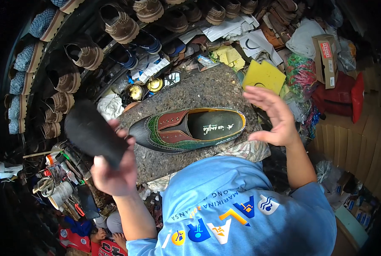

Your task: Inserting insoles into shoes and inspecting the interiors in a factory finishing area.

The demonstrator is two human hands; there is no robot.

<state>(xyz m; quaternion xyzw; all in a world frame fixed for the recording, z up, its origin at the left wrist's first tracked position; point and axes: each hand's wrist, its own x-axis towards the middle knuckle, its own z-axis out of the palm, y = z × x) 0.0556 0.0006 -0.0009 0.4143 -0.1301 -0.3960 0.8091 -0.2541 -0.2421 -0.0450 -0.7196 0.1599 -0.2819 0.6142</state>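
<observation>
Slab (207,87): showing pitted, stony texture.
Shoe (184,132): lying on the slab, black-green-brown, tapering; likely light, firm, best held by its heel.
Left hand (117,175): gripping a matte black sole-shaped piece (92,130) left of the slab, fingers seemingly half-curled through blur.
Right hand (280,121): hovering at the slab's right edge, fingers parted, holding nothing.

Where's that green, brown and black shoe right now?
In the head view, the shoe lies near the middle on the rough grey slab, its toe toward the left hand and its heel near the right hand.
</observation>
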